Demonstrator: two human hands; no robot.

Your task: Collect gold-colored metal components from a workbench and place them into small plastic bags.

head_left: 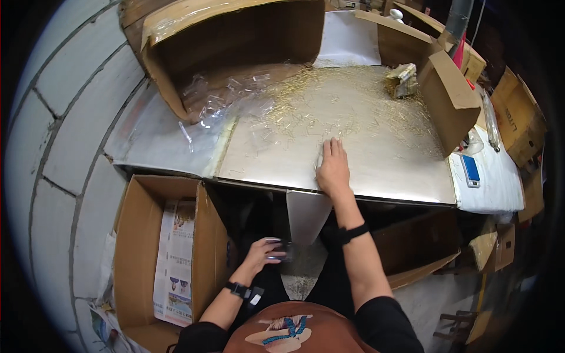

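Observation:
My left hand [259, 257] is low in front of my lap, below the table edge. Its fingers are closed round a small clear plastic box [279, 249], whose contents I cannot make out. On the metallic-looking sheet [265, 159] that covers the table, my right hand [334, 169] lies near the front edge, fingers stretched forward. Many thin gold-coloured pin-like pieces [294, 106] are scattered over the far part of the sheet. Left of them is a loose heap of clear plastic boxes [220, 103]. Just below my right hand, a pale flap [307, 215] hangs from the table edge.
A large cardboard box [235, 32] opens toward me at the back left. Cardboard flaps [450, 100] wall the right side, near a crumpled bundle [402, 80]. A small blue-topped scale [471, 170] is farther right. An open carton [141, 247] with newspaper stands at lower left.

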